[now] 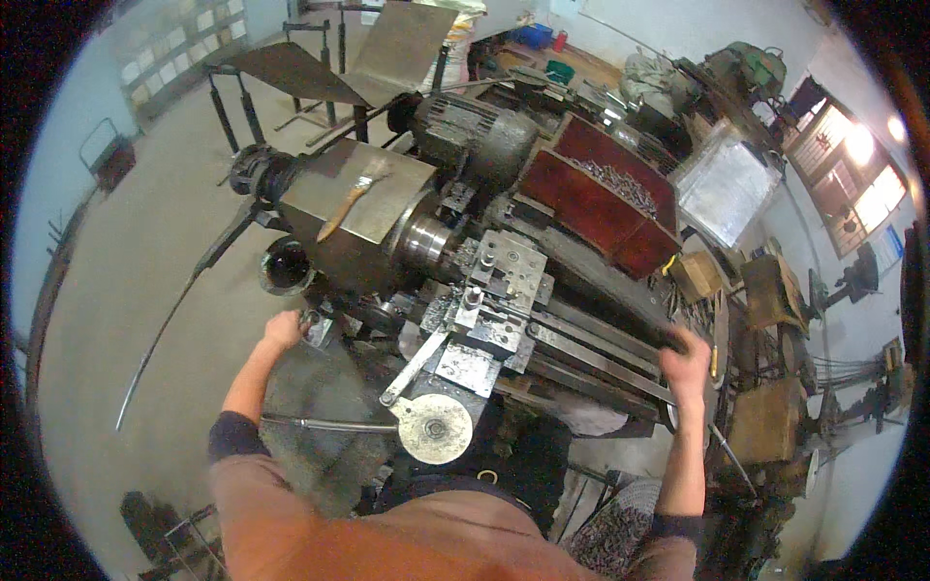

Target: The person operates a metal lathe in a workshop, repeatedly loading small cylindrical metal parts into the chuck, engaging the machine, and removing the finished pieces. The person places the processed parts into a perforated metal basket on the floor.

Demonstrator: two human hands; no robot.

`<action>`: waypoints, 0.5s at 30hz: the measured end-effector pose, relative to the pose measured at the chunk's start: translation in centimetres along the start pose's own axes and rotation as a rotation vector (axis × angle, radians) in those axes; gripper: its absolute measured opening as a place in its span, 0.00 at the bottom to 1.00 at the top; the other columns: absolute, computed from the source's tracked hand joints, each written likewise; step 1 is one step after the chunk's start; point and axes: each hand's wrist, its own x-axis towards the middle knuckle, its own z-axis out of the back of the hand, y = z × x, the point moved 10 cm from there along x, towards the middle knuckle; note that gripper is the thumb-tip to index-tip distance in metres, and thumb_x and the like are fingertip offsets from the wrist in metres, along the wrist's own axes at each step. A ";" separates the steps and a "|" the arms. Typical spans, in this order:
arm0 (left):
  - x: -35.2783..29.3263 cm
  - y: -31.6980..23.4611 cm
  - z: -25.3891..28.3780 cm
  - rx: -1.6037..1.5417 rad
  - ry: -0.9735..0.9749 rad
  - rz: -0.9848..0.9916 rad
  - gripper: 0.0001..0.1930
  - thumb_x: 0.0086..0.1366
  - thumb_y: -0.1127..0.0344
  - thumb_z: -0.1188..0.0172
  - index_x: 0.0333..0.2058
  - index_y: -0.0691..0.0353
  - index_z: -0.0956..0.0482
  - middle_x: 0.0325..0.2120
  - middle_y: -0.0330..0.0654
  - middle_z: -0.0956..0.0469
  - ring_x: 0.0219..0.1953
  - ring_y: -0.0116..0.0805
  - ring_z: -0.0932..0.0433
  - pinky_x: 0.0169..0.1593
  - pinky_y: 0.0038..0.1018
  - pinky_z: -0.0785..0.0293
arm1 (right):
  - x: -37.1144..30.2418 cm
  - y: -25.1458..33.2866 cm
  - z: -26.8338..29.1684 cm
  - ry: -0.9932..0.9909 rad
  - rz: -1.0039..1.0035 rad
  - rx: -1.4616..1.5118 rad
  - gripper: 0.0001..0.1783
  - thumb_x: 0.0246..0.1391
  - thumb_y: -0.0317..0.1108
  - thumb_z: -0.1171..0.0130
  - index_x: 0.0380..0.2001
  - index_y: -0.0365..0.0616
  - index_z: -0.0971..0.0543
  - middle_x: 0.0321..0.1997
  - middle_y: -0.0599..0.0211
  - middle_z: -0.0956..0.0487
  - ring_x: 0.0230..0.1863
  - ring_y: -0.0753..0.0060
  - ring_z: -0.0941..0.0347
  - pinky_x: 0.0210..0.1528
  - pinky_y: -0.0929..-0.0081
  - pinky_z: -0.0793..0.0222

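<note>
Hands work at an old metal lathe (504,261) that fills the middle of the view. Left hand (284,329) sits at the near left of the machine, its grip closed round a small lever (315,324) just below the headstock (358,208). Right hand (686,363) is at the near right end of the bed, its grip closed on a dark handle (668,339); the hand is blurred. Between the two hands lie the carriage and tool post (494,281), with a pale round handwheel (435,427) near the person's body. A paintbrush (351,198) rests on top of the headstock. Beyond the bed, a red tray (601,194) holds metal swarf. A motor (475,131) sits at the far side.
</note>
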 end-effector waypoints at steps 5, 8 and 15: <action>-5.8 3.8 19.5 -0.073 -0.537 0.033 0.14 0.57 0.59 0.46 0.40 0.59 0.25 0.32 0.50 0.23 0.35 0.49 0.24 0.38 0.40 0.28 | 5.9 19.7 -11.5 0.232 0.533 0.167 0.23 0.28 0.36 0.45 0.35 0.43 0.20 0.35 0.52 0.21 0.37 0.57 0.25 0.43 0.71 0.31; -12.4 12.6 26.0 0.069 -0.764 0.211 0.14 0.59 0.58 0.49 0.39 0.59 0.24 0.30 0.50 0.23 0.34 0.50 0.24 0.37 0.40 0.28 | 6.9 25.1 -19.7 0.485 0.494 0.009 0.20 0.26 0.36 0.43 0.30 0.45 0.18 0.30 0.50 0.21 0.33 0.53 0.24 0.39 0.68 0.29; -21.9 18.3 15.2 -0.067 -0.570 0.661 0.26 0.63 0.44 0.58 0.27 0.62 0.21 0.27 0.54 0.23 0.33 0.53 0.24 0.37 0.43 0.29 | 7.3 25.2 -25.5 0.554 0.407 -0.240 0.17 0.25 0.39 0.41 0.23 0.40 0.19 0.28 0.50 0.21 0.33 0.54 0.23 0.40 0.66 0.27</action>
